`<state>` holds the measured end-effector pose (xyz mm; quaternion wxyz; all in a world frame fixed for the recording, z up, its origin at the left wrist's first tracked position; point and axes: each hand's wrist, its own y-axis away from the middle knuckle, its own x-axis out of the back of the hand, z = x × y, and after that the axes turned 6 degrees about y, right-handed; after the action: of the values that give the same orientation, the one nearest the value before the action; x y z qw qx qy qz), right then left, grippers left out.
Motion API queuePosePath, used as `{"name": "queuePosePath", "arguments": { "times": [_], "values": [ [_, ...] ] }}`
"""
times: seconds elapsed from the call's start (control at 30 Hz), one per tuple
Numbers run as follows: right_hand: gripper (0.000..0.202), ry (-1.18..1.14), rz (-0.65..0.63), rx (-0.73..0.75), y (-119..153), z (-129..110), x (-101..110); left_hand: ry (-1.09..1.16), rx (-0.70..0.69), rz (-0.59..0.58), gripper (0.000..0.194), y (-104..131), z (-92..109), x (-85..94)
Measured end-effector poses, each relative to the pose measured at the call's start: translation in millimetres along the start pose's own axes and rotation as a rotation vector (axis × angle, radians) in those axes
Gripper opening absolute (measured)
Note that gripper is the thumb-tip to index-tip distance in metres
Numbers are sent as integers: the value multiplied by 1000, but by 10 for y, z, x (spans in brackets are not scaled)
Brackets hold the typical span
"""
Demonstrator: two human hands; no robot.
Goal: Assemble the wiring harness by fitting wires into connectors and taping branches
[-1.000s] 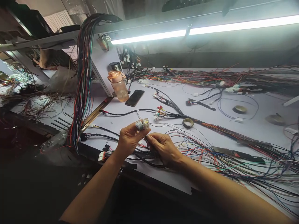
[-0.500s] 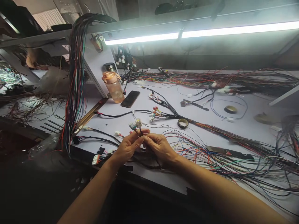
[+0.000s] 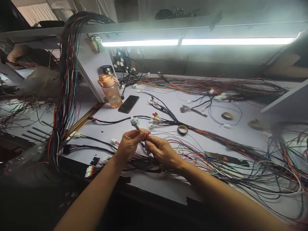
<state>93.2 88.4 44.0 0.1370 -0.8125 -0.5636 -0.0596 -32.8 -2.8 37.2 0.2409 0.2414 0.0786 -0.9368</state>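
Note:
My left hand (image 3: 131,142) is closed around the wires just below a pair of white and teal connectors (image 3: 134,121), which point up and to the left. Right beside it, my right hand (image 3: 160,150) pinches the same wires, its fingertips nearly touching the left ones. Behind the hands lies a branched black-sleeved harness (image 3: 176,122) with small white, red and yellow plugs at its ends. Loose coloured wires (image 3: 199,160) spread over the table to the right of my hands. The fingers partly hide the wires between them.
A roll of tape (image 3: 182,129) lies beyond my right hand. A phone (image 3: 128,104) and an orange bottle (image 3: 110,91) stand farther back. A thick wire bundle (image 3: 67,73) hangs at the left. White connectors (image 3: 89,171) sit near the front edge.
The view has shifted, so the table items appear farther left. The held connectors have turned and now tilt more to the left, close together. Both hands keep their grip.

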Motion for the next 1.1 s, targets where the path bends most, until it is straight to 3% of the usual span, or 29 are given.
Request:
{"name": "queuePosePath", "arguments": {
  "times": [0.17,0.3,0.37,0.5,0.6,0.9,1.1],
  "values": [
    [24,287,2,-20,23,57,239,105,37,189,22,-103,-124,39],
    [23,615,229,1,-108,297,567,185,89,247,23,-114,-131,101],
    [23,829,281,30,-226,407,683,186,109,254,25,-121,-116,109],
    [24,1117,268,47,-446,519,704,178,117,255,28,-136,-103,96],
    [22,1203,285,31,-533,581,653,172,121,243,27,-141,-109,88],
    [9,990,406,93,-552,790,709,174,148,241,25,-164,-116,81],
    [17,470,557,-84,-589,744,956,153,126,235,23,-168,-122,88]
  ]
}}
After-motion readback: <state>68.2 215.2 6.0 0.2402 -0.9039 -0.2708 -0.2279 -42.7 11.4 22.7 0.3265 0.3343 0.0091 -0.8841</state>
